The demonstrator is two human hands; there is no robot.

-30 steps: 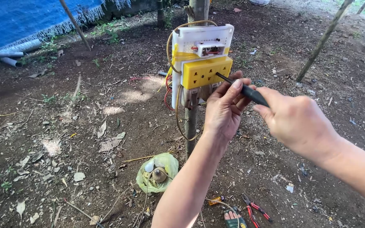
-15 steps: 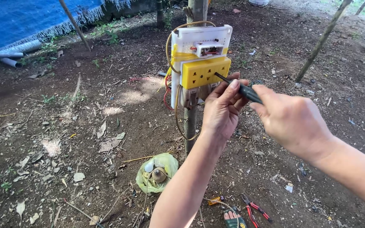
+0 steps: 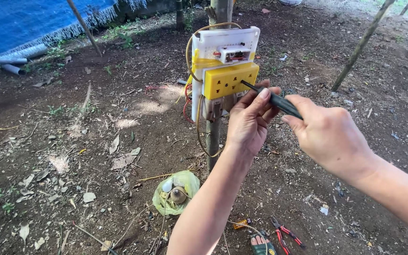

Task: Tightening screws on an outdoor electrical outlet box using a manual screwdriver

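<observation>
right hand (image 3: pixel 329 137) is wrapped tight around the dark handle of a screwdriver (image 3: pixel 272 99), its thin metal tip angled up and left, meeting the right edge of the yellow socket block (image 3: pixel 227 80), left hand (image 3: pixel 250 120) is raised just under that block, fingers curled shut around the screwdriver shaft near the tip, thumb and fingertips pinching it, the yellow socket block sits fixed on a white board (image 3: pixel 223 45) strapped high on a thin wooden post (image 3: pixel 212 141), a small open switch unit above it on the same board, yellow and red wires (image 3: pixel 192 101) looping down the post's left side, down on the bare dirt ground (image 3: pixel 72 156), a crumpled green plastic bag (image 3: pixel 175 191) with small parts lies near the foot of the post, red-handled pliers (image 3: pixel 286 233) lie further right at the bottom, a blue tarp (image 3: pixel 20 21) and grey pipes (image 3: pixel 5 61) sit far off at top left, a slanted stick (image 3: pixel 362 45) stands at top right
</observation>
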